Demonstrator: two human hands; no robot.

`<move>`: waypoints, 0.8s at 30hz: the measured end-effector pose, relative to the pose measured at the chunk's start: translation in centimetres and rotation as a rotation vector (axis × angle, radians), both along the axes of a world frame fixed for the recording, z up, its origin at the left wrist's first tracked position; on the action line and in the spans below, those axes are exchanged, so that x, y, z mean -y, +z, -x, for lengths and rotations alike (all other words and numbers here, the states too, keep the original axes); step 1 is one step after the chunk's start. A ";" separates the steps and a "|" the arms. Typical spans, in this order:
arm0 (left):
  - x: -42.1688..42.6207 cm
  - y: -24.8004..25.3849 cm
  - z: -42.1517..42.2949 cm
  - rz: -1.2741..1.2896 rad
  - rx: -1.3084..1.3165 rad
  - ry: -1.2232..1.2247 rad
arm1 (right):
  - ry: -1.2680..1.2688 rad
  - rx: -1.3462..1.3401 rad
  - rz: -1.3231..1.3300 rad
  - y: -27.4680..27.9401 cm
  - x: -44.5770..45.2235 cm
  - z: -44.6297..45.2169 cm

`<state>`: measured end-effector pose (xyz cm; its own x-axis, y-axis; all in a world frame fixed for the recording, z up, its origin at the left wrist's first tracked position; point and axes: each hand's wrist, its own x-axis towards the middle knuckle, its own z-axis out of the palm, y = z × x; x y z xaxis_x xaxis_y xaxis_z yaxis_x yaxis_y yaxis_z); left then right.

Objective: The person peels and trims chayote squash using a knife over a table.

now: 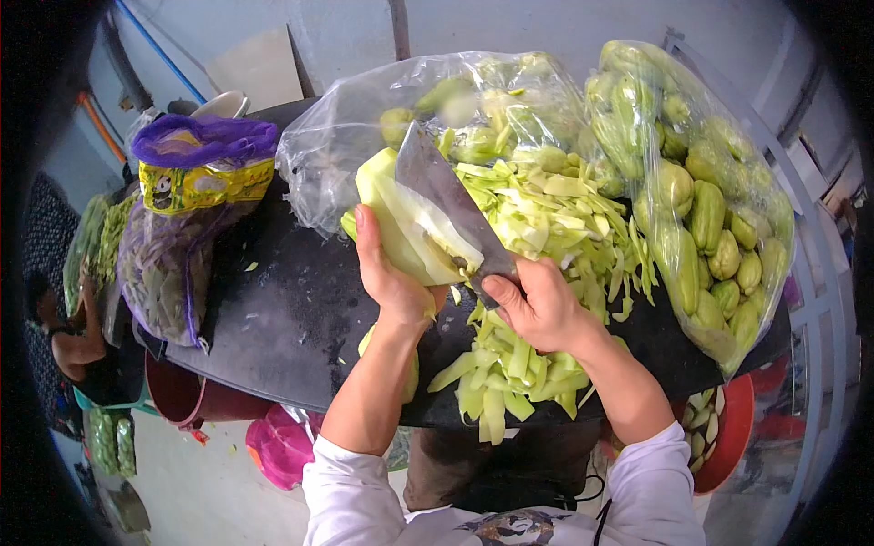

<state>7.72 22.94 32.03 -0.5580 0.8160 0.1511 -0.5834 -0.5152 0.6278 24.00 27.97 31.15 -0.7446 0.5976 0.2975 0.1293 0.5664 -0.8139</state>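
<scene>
In my left hand [391,284] is a pale green peeled chayote [387,214], its cut face showing a whitish hollow. The fingers wrap round it from below, partly hidden behind it. My right hand [539,305] grips a wide-bladed knife [448,187] near the handle, which the fingers mostly cover. The blade slants up to the left and overlaps the chayote's right side; I cannot tell whether it is cutting in. Green strips [546,214] lie heaped behind my right hand, and more strips [510,373] spread towards the table's front edge.
A clear plastic bag [337,109] with whole chayotes lies behind the heap. Another full bag [719,237] rests at the right. On the dark table [264,318], a purple mesh sack [168,264] stands left. Red tubs [733,437] are below. Another person [77,337] is at far left.
</scene>
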 end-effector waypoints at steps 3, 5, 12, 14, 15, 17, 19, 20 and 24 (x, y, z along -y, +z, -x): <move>0.2 0.0 -0.3 -0.017 -0.010 -0.007 | 0.002 -0.052 -0.005 0.1 0.3 0.2; 0.4 0.0 -0.8 -0.037 -0.064 -0.028 | -0.001 -0.063 0.002 0.1 0.4 0.4; 0.4 0.2 -1.1 -0.080 -0.122 -0.047 | 0.015 -0.087 0.040 -0.1 0.4 0.5; 0.4 -0.2 -1.1 -0.088 -0.119 -0.040 | 0.019 -0.107 0.034 -0.1 0.4 0.5; 0.4 -0.3 -1.1 -0.095 -0.116 -0.032 | 0.023 -0.104 0.057 -0.1 0.5 0.5; 0.5 -0.1 -1.2 -0.098 -0.123 -0.032 | 0.025 -0.100 0.081 0.0 0.5 0.5; 0.4 0.0 -1.1 -0.104 -0.129 -0.034 | 0.041 -0.110 0.068 0.1 0.5 0.4; 0.4 -0.1 -0.8 -0.100 -0.154 -0.066 | 0.040 -0.109 0.067 0.1 0.4 0.4; 0.6 0.1 -0.5 -0.106 -0.175 -0.134 | 0.062 -0.111 0.084 0.0 0.4 0.4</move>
